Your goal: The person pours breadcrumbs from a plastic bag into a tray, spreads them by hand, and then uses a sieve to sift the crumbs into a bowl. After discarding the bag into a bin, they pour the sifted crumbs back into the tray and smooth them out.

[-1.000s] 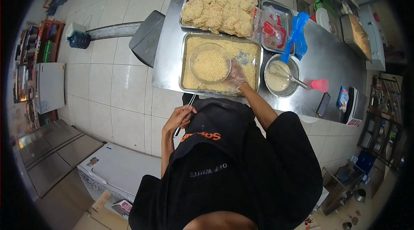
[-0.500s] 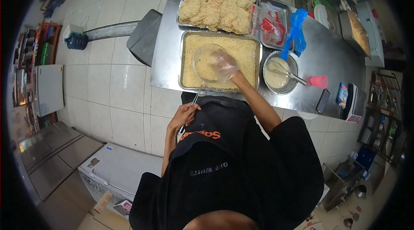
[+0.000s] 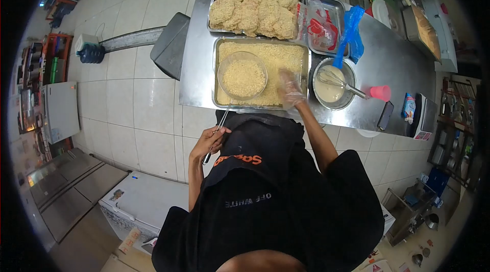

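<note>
Round wire sieve (image 3: 266, 75) of pale crumbs (image 3: 243, 79), handle (image 3: 224, 118) pinched by left hand (image 3: 210, 142); rectangular steel crumb tray (image 3: 309, 63) under clear-gloved right hand (image 3: 291, 91), its pose too blurred to tell.

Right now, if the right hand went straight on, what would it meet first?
The right hand would likely meet the crumbs first, or the far rim of the crumb tray if it is above them; its height is unclear.

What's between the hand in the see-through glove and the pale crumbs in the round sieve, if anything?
Only the metal rim of the round wire sieve stands between the right hand, in clear plastic, and the pale crumbs inside. The bare left hand, holding the metal handle, isn't in the way.
</note>
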